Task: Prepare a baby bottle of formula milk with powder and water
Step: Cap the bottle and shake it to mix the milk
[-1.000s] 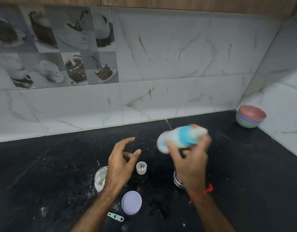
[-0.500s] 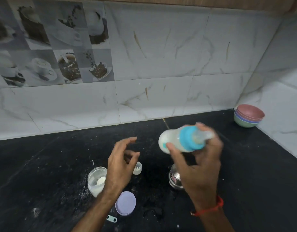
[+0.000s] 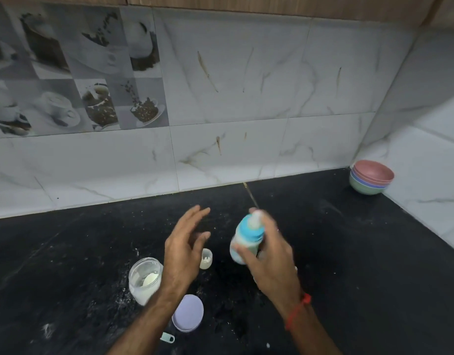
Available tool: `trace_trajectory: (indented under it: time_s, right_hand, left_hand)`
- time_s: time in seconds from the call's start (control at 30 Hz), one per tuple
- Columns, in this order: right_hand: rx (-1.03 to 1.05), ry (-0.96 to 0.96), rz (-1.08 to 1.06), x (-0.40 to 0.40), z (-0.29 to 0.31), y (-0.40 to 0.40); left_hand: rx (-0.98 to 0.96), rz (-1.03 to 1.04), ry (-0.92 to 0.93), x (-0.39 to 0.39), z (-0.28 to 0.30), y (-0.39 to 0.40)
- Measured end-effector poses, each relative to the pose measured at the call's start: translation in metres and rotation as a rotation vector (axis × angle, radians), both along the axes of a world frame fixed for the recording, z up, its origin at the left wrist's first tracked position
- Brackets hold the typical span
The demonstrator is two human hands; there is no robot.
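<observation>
The black tabletop (image 3: 348, 265) carries an open powder jar (image 3: 144, 281). Above it, right of the jar, the right hand (image 3: 269, 262) grips the blue-collared baby bottle (image 3: 247, 237); the left hand (image 3: 183, 252) hovers empty, fingers spread. No writing is readable.

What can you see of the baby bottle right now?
The baby bottle is a small pale plastic bottle with a blue screw collar and a pale teat on top. It looks filled with white milk. The right hand grips it above the black counter, roughly upright, teat tilted slightly away. It is motion-blurred. The left hand is open beside it, not touching.
</observation>
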State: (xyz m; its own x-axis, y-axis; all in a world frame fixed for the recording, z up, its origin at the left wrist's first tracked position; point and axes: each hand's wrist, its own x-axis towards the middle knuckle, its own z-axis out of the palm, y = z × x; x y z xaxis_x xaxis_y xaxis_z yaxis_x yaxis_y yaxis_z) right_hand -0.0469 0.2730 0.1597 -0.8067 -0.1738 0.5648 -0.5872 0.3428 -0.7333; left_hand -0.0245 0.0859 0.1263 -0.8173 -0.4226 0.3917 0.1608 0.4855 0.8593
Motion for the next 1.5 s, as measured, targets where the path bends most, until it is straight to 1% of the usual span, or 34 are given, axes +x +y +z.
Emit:
trace_trajectory:
  time_s: [0.03, 0.07, 0.13, 0.2, 0.23, 0.27, 0.3, 0.33, 0.37, 0.4, 0.43, 0.5, 0.53, 0.57, 0.6, 0.67, 0.7, 0.77, 0.87, 0.93, 1.0, 1.03, 1.1, 1.17, 1.27, 1.37, 1.43, 1.5]
  right_hand:
    - [0.084, -0.070, 0.009, 0.000, -0.002, 0.001]
    - [0.063, -0.075, -0.005, 0.000, 0.001, 0.001]
    - [-0.150, -0.017, -0.033, 0.004, 0.019, 0.004]
    - [-0.354, 0.122, -0.045, 0.011, 0.034, 0.005]
    - [-0.344, 0.182, -0.087, 0.010, 0.030, 0.004]
    - [-0.268, 0.179, -0.129, 0.006, 0.022, 0.002]
    - [-0.139, 0.083, -0.115, 0.000, 0.015, 0.000]
    - [-0.003, -0.060, -0.059, -0.004, 0.008, -0.001]
    - [0.087, -0.154, -0.020, -0.005, 0.002, -0.001]
    - [0.058, -0.178, -0.007, -0.003, 0.001, -0.002]
    - [-0.038, -0.156, -0.017, 0.000, 0.006, -0.003]
    - [-0.256, -0.006, -0.043, 0.011, 0.021, -0.003]
    - [-0.300, 0.078, -0.068, 0.012, 0.021, -0.002]
    - [-0.255, 0.130, -0.086, 0.008, 0.016, -0.002]
    - [-0.146, 0.102, -0.082, 0.002, 0.007, -0.002]
    - [0.120, -0.170, -0.003, -0.007, -0.010, -0.002]
    - [0.150, -0.260, -0.010, -0.007, -0.017, 0.000]
    - [0.021, -0.324, -0.039, -0.007, -0.020, 0.004]
    - [-0.272, -0.463, -0.022, -0.010, -0.011, 0.008]
    - [-0.453, -0.574, 0.009, -0.010, -0.003, 0.006]
    - [-0.559, -0.649, 0.024, -0.007, 0.007, 0.003]
    - [-0.591, -0.686, 0.039, -0.005, 0.010, 0.002]
    - [-0.638, -0.754, 0.099, -0.002, 0.013, 0.004]
    - [-0.648, -0.769, 0.165, -0.001, 0.015, 0.007]
    - [-0.583, -0.748, 0.243, -0.004, 0.016, 0.014]
    - [-0.555, -0.751, 0.312, -0.005, 0.020, 0.016]
    - [-0.534, -0.763, 0.342, -0.006, 0.022, 0.015]
    - [-0.522, -0.755, 0.364, -0.006, 0.024, 0.015]
  left_hand:
    - [0.050, -0.003, 0.012, 0.001, 0.001, 0.002]
    - [0.115, -0.001, -0.004, 0.003, 0.005, 0.005]
    - [0.214, 0.040, -0.066, 0.006, 0.008, 0.008]
    - [0.183, 0.073, -0.069, 0.008, 0.006, 0.005]
    - [0.163, 0.086, -0.059, 0.008, 0.004, 0.003]
    - [0.133, 0.095, -0.025, 0.008, 0.005, 0.003]
    - [0.117, 0.083, -0.003, 0.008, 0.005, 0.005]
    - [0.098, 0.079, 0.010, 0.007, 0.005, 0.006]
    - [0.104, 0.059, 0.011, 0.006, 0.002, 0.006]
    - [0.104, 0.046, 0.003, 0.005, 0.002, 0.006]
    - [0.114, 0.037, 0.013, 0.005, 0.003, 0.006]
    - [0.124, 0.049, 0.029, 0.005, 0.003, 0.005]
    - [0.134, 0.065, 0.027, 0.005, 0.004, 0.005]
    - [0.138, 0.081, 0.027, 0.004, 0.004, 0.005]
    - [0.137, 0.087, 0.032, 0.005, 0.003, 0.005]
    - [0.122, 0.080, 0.047, 0.005, 0.001, 0.005]
    - [0.124, 0.062, 0.040, 0.007, 0.000, 0.005]
    - [0.178, 0.009, -0.007, 0.009, 0.004, 0.007]
    - [0.259, -0.091, -0.130, 0.012, 0.005, 0.011]
    - [0.298, -0.235, -0.221, 0.014, 0.005, 0.020]
    - [0.414, -0.381, -0.283, 0.016, 0.007, 0.032]
    - [0.485, -0.426, -0.285, 0.017, 0.008, 0.037]
    - [0.571, -0.444, -0.246, 0.017, 0.011, 0.044]
    - [0.631, -0.431, -0.240, 0.015, 0.013, 0.046]
    - [0.768, -0.411, -0.317, 0.012, 0.021, 0.047]
    - [0.968, -0.395, -0.399, 0.009, 0.031, 0.050]
    - [1.073, -0.431, -0.448, 0.008, 0.036, 0.051]
    - [1.130, -0.477, -0.491, 0.008, 0.037, 0.050]
